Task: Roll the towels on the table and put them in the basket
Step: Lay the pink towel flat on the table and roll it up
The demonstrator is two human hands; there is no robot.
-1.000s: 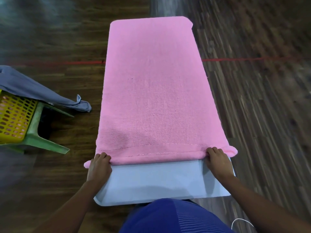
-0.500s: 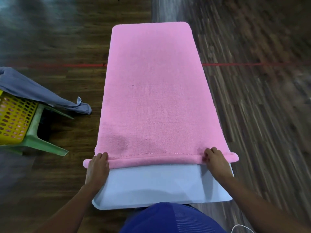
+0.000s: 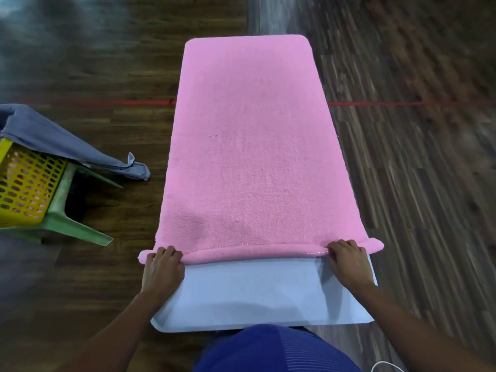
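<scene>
A pink towel (image 3: 252,146) lies flat along the narrow pale blue table (image 3: 255,299), covering most of it. Its near end is turned over into a thin roll (image 3: 255,253) across the table's width. My left hand (image 3: 161,267) grips the roll's left end, fingers curled over it. My right hand (image 3: 347,261) grips the right end the same way. A yellow perforated basket (image 3: 24,183) stands at the far left on a green stool.
A grey-blue cloth (image 3: 67,146) hangs out of the basket over the green stool (image 3: 69,224). Dark wooden floor with a red line (image 3: 402,103) surrounds the table. A white cable (image 3: 383,366) lies at the bottom right.
Both hands have pushed the towel's near edge away from me, turning it over into a tighter roll. More bare table shows in front of me.
</scene>
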